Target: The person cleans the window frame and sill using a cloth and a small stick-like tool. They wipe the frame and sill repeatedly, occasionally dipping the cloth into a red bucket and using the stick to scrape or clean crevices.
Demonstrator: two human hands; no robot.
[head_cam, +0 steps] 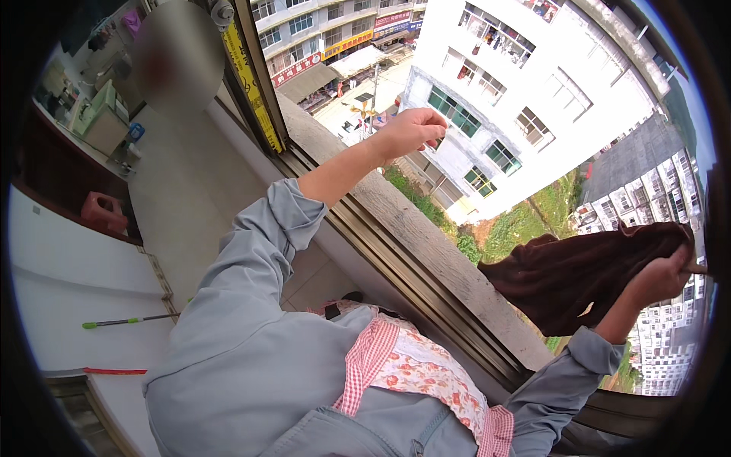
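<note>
My left hand (pixel 413 135) reaches out past the window sill, its fingers curled in towards the thumb with no object visible in them. Farther right, also outside, my right hand (pixel 662 279) grips a dark brown cloth (pixel 571 274), possibly a garment, which is bunched at the fist and spreads left over the concrete ledge. A short brown rod-like end (pixel 697 268) shows just beyond that fist; whether I hold it cannot be told. Below both arms runs the metal window track (pixel 400 268), with the rough concrete ledge (pixel 422 240) on its outer side.
A window frame with yellow tape (pixel 251 85) rises at upper left. Indoors, a red plastic stool (pixel 104 212), a green-tipped pole (pixel 131 321) and a sink cabinet (pixel 101 123) stand to the left. Outside, a deep drop leads to a street and a white building (pixel 548 68).
</note>
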